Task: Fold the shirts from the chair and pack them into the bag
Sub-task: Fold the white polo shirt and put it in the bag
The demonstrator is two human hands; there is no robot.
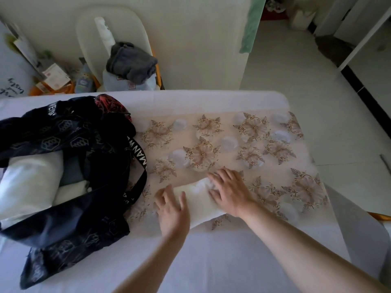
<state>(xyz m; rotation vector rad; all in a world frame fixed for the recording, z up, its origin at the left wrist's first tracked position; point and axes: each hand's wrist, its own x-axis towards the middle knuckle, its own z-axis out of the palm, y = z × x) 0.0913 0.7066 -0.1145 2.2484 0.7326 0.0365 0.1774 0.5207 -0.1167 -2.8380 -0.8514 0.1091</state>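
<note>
- the white shirt (198, 200) lies folded small on the floral cloth (254, 144), near the front edge of the bed (211, 261) and just to the right of the bag (69, 208).
- both hands are right on it: the shirt sits between them and partly under them.
- the right hand (229, 191) lies palm down on the right part of the shirt, fingers straight and spread, pointing toward the bag; it presses flat and grips nothing.
- the left hand (173, 210) is at the shirt's left edge, fingers loose and apart, the thumb side touching the white fabric; it is a bit blurred, but nothing is pinched or clenched in it.
- the bag is dark with a pale printed pattern and a lettered strap; it sprawls open on the left of the bed, its strap reaching close to the left hand.
- inside the bag's mouth sit white folded clothes (29, 182).
- beyond the far edge of the bed stands the pale chair (88, 39), well apart from the hands.
- on the chair's seat a grey garment (131, 62) is heaped over a light one (112, 81).
</note>
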